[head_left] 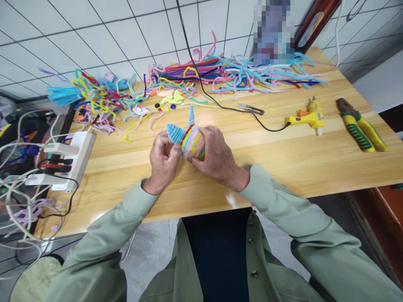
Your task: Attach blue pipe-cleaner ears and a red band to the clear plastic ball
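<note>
A striped ball (191, 143) is held between both hands above the middle of the worktop (267, 155); whether the worktop is touched by it cannot be told. With the ball taken as the dial's centre and the wall as twelve, the left hand (164, 160) is set at eight o'clock, its fingers curled in and its thumb pressed toward the forefinger — a pinch closed at the lower edge of a wide blue coiled piece (176, 134), which juts toward ten. The right hand (218, 156) is placed near four, back upward, and the ball is gripped in its cupped curve, fingers laid over the far side, thumb tucked under the near side. A slim blue piece (191, 115) is pointed to twelve. Both wrists are bared by green cuffs — the left forearm angled in from between seven and eight, the right from four.
</note>
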`<state>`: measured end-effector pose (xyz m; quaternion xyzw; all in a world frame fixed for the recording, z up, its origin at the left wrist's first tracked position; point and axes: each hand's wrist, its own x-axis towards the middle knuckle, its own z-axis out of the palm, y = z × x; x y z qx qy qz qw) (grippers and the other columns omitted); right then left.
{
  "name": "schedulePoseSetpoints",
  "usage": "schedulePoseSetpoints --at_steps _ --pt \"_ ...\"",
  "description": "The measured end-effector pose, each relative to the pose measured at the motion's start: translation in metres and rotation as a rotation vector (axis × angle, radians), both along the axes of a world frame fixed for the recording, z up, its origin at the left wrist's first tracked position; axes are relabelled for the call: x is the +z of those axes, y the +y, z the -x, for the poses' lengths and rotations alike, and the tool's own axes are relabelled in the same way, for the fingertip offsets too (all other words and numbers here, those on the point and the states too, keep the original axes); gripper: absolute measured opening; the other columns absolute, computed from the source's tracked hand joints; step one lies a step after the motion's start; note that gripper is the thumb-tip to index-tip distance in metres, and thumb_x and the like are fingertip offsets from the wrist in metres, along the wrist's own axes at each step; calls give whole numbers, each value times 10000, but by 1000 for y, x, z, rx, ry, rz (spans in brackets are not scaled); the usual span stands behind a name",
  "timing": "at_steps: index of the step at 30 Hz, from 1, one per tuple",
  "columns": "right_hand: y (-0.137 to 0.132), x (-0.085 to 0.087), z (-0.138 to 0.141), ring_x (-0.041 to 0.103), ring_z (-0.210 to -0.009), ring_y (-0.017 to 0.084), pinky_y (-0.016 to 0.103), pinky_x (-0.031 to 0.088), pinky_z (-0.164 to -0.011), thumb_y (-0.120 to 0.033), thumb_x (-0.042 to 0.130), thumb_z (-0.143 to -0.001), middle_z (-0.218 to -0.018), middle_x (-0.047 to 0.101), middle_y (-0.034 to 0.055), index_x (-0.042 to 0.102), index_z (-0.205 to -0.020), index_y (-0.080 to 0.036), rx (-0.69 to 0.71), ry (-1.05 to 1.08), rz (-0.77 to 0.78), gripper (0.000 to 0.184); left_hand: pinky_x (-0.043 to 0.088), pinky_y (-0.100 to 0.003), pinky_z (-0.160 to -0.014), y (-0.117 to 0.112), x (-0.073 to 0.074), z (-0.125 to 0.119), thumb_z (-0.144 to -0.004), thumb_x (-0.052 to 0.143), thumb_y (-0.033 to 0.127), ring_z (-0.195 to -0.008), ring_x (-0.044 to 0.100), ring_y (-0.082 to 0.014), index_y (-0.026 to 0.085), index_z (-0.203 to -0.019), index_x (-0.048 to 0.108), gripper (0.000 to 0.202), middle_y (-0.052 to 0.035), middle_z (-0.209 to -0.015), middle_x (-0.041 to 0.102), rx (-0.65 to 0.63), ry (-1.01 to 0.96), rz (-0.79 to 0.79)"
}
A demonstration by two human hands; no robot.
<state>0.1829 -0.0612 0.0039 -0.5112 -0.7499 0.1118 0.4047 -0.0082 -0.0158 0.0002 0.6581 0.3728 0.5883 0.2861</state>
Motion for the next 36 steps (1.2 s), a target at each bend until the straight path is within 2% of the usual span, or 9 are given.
schedulePoseSetpoints --at_steps 6,10,15,21,25,29,31,33,36 --pt "0 0 0 556 -1447 443 693 492 -1246 -452 781 -972 -1493 594 255 392 -1578 -160 -3 -7 -21 777 617 -380 -921 0 0 2 -984 782 655 -975 682 -208 259 -947 623 429 -34 -1020 675 -17 12 4" --pt "-1 0 1 566 -1431 439 707 495 -1235 -488 752 -1005 -1506 589 252 394 -1569 -182 -14 -4 -13 736 632 -381 -938 0 1 3 -955 826 641 -986 708 -208 267 -1079 637 437 -25 -1040 689 -50 -17 3" --pt "-4 -2 5 578 -1399 438 722 500 -1216 -504 746 -1017 -1505 581 252 380 -1567 -180 -24 -28 -41 736 637 -412 -992 -2 6 -4 -934 859 630 -1114 755 -241 259 -1159 633 489 -64 -1207 771 -19 -28 11" --pt "-8 -3 7 563 -1393 446 717 504 -1201 -479 776 -1004 -1497 569 271 360 -1577 -152 -37 -62 -81 780 624 -368 -915 -7 7 -11 -1040 736 619 -1061 748 -220 239 -1204 687 417 -72 -1228 781 43 29 73" --pt "-11 -3 7 544 -1434 462 740 480 -1224 -447 800 -985 -1525 561 258 380 -1586 -186 -27 -45 -18 778 612 -394 -1022 -9 4 -12 -1082 653 653 -1131 745 -233 235 -1262 671 455 -80 -1249 764 68 64 79" --pt "-16 -3 7 552 -1458 450 733 481 -1244 -409 816 -974 -1565 552 259 360 -1617 -189 17 -25 -52 818 603 -428 -1076 -9 -1 -13 -1101 605 668 -1174 745 -249 242 -1286 636 465 -87 -1255 758 66 61 36" --pt "-22 -2 2 542 -1494 443 722 475 -1269 -442 820 -979 -1579 556 256 358 -1628 -194 10 4 -58 835 601 -437 -1080 -8 -2 -13 -1098 606 668 -1167 744 -251 239 -1289 637 471 -88 -1243 760 54 45 32" --pt "-31 0 -14 542 -1514 438 711 494 -1261 -529 824 -975 -1584 569 246 392 -1621 -212 -59 38 -15 840 600 -435 -1068 -7 -3 -14 -1084 627 658 -1153 743 -251 232 -1274 652 468 -90 -1236 766 45 21 47" --pt "-48 4 -62 625 -1429 400 652 580 -1164 -634 796 -970 -1529 639 208 503 -1552 -244 -261 101 91 759 594 -416 -1033 -7 -3 -15 -1056 685 575 -1135 746 -249 207 -1233 666 409 -92 -1230 780 56 -29 72"
